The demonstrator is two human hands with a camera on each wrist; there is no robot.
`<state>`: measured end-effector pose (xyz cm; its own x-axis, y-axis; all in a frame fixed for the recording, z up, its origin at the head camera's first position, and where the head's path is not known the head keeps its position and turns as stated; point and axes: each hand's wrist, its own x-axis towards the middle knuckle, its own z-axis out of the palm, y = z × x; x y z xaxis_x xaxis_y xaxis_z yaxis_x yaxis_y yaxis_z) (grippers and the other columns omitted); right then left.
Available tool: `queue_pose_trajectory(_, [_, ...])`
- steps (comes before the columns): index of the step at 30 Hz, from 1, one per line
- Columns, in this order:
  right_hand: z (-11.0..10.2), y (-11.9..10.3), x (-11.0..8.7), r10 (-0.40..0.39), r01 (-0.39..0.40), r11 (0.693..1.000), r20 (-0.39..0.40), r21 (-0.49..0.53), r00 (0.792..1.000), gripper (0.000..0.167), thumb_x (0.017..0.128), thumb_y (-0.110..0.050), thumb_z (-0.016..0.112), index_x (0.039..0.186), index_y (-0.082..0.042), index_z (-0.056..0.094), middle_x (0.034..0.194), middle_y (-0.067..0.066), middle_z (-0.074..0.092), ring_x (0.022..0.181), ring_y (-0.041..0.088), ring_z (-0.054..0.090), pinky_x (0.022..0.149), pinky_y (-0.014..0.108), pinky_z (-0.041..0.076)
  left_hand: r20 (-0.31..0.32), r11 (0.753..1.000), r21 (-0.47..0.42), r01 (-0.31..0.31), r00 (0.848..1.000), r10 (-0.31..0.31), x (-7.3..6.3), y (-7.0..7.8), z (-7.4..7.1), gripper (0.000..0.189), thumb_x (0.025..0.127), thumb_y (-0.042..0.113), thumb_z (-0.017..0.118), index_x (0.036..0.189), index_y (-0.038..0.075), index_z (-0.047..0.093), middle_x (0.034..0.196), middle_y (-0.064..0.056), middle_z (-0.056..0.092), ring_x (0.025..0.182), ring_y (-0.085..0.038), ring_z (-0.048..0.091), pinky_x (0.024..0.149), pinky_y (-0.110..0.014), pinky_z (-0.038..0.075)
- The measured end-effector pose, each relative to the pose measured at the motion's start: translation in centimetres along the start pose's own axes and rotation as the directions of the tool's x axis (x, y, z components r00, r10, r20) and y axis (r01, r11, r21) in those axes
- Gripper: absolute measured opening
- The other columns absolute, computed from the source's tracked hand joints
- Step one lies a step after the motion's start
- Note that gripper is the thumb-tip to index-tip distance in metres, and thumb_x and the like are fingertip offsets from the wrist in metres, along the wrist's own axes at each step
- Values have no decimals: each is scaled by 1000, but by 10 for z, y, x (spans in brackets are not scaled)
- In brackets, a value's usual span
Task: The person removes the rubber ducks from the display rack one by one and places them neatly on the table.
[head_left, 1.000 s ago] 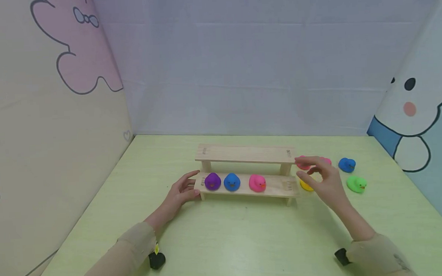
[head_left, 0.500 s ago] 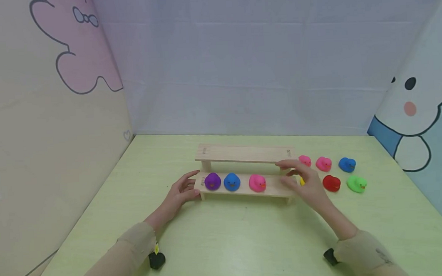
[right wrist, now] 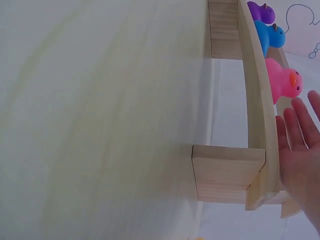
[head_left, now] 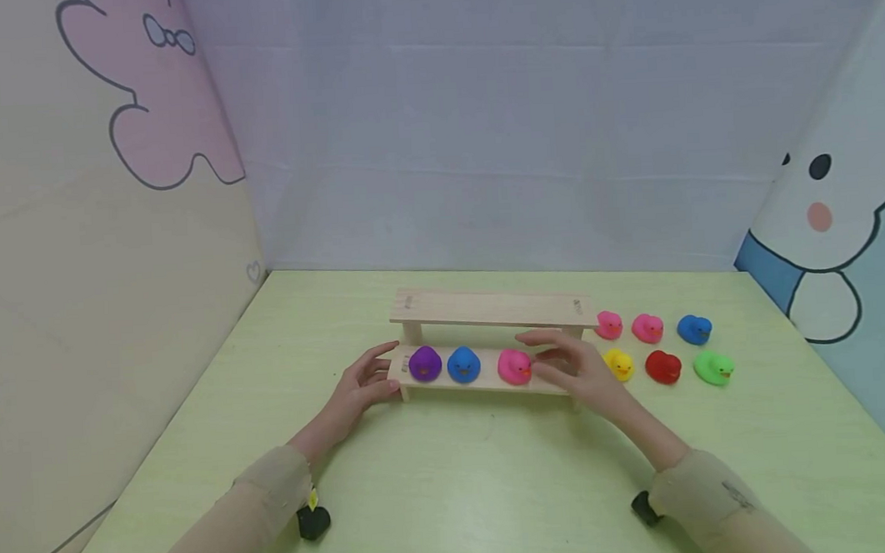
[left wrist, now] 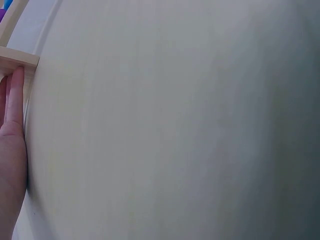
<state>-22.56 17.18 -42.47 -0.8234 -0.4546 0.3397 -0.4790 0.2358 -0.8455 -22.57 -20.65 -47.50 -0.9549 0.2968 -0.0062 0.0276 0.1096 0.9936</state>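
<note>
A two-tier wooden shelf point(head_left: 489, 306) stands on the table. On its lower step sit a purple duck point(head_left: 424, 363), a blue duck point(head_left: 464, 365) and a pink duck point(head_left: 514, 366), in a row. My left hand point(head_left: 360, 382) holds the left end of that step, thumb at the front corner and index finger toward the back. Over the step's right part is my right hand point(head_left: 577, 372), fingers spread, thumb tip right at the pink duck's side. In the right wrist view its fingers point(right wrist: 295, 129) reach out nearly straight beside the pink duck, not wrapped around it.
Right of the shelf, several more ducks lie on the table: two pink, one blue point(head_left: 695, 329), one yellow point(head_left: 618, 365), one red point(head_left: 663, 367) and one green point(head_left: 713, 368). A pale cloth wall point(head_left: 435, 143) closes off the table's far side.
My right hand has moved left from beside the shelf's right end to the pink duck on the lower step, uncovering the yellow and red ducks. The left hand has stayed put.
</note>
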Motion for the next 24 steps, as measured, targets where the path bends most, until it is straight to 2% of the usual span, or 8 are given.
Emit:
queue_pose_trajectory(5, [3, 0, 4, 34, -37, 999, 101, 34, 994, 44, 95, -8, 64, 138, -4, 54, 139, 20, 57, 118, 32, 62, 95, 13, 50, 6, 1000, -4, -3, 1000, 3, -1, -1, 0, 63, 95, 12, 61, 153, 19, 35, 137, -26, 52, 110, -11, 64, 90, -29, 56])
queue_pose_trajectory(8, [4, 2, 6, 56, -56, 998, 129, -9, 990, 45, 95, -13, 64, 139, -7, 54, 140, 15, 58, 121, 30, 60, 97, 12, 48, 1, 1000, 9, -1, 1000, 1, 0, -1, -1, 64, 95, 13, 62, 152, 20, 36, 138, -26, 52, 115, -17, 63, 90, -29, 56])
queue_pose_trajectory(12, [3, 1, 8, 67, -51, 993, 143, -111, 988, 44, 95, -18, 66, 138, -12, 56, 139, 8, 60, 125, 25, 56, 103, 16, 46, -3, 1000, 23, -6, 1000, 6, 1, -2, -2, 64, 95, 14, 62, 152, 20, 35, 137, -25, 53, 115, -17, 63, 91, -28, 56])
queue_pose_trajectory(15, [3, -1, 8, 80, -55, 985, 150, -166, 985, 44, 95, -19, 66, 138, -14, 56, 139, 5, 60, 127, 24, 54, 107, 22, 44, -3, 1000, 23, -9, 1000, 9, 1, -2, -1, 63, 95, 14, 61, 153, 20, 35, 136, -24, 53, 110, -10, 64, 90, -28, 56])
queue_pose_trajectory(19, [2, -2, 8, 111, -81, 978, 152, -190, 982, 45, 95, -21, 65, 139, -16, 56, 141, 4, 59, 130, 24, 52, 110, 25, 43, -11, 999, 38, 2, 1000, -2, 2, -3, -1, 64, 95, 17, 62, 153, 20, 35, 135, -22, 55, 109, -9, 64, 90, -27, 55])
queue_pose_trajectory(24, [2, 1, 9, 127, -100, 979, 143, -178, 982, 45, 95, -20, 64, 139, -17, 55, 141, 4, 59, 130, 24, 53, 108, 21, 43, -19, 999, 43, 2, 1000, -1, 3, -3, -1, 64, 95, 16, 62, 152, 21, 36, 136, -23, 54, 111, -12, 64, 90, -26, 55])
